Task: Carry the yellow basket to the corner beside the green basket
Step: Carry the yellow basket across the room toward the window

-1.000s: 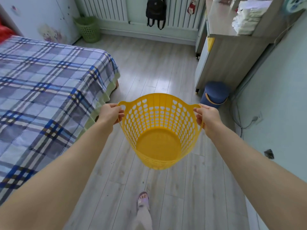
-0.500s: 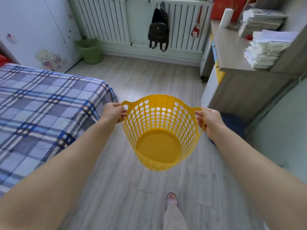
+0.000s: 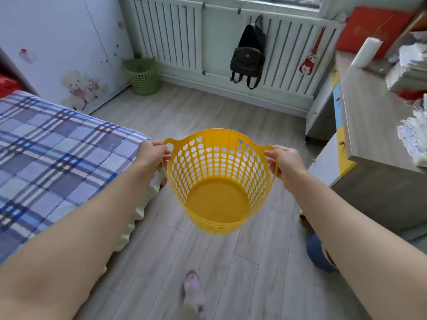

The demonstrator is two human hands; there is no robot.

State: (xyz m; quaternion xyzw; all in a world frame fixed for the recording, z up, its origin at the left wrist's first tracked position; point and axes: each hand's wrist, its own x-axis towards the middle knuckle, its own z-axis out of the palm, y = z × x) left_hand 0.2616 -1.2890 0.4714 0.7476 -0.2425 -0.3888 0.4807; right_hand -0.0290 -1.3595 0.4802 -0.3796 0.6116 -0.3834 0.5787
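The yellow basket (image 3: 219, 195), round with heart-shaped holes and nothing inside, hangs in the air in front of me above the wooden floor. My left hand (image 3: 153, 154) grips its left handle and my right hand (image 3: 284, 162) grips its right handle. The green basket (image 3: 142, 76) stands on the floor in the far left corner, between the white wardrobe and the radiator cover.
A bed with a blue plaid cover (image 3: 57, 158) fills the left side. A desk (image 3: 374, 125) with stacked papers lines the right wall, a blue bin (image 3: 317, 255) below it. A black backpack (image 3: 248, 56) hangs on the radiator cover. My foot (image 3: 193, 287) steps on open floor.
I have walked forward with the yellow basket held in both hands. The green basket and the far wall are nearer and larger, and the blue bin has slid back under my right arm.
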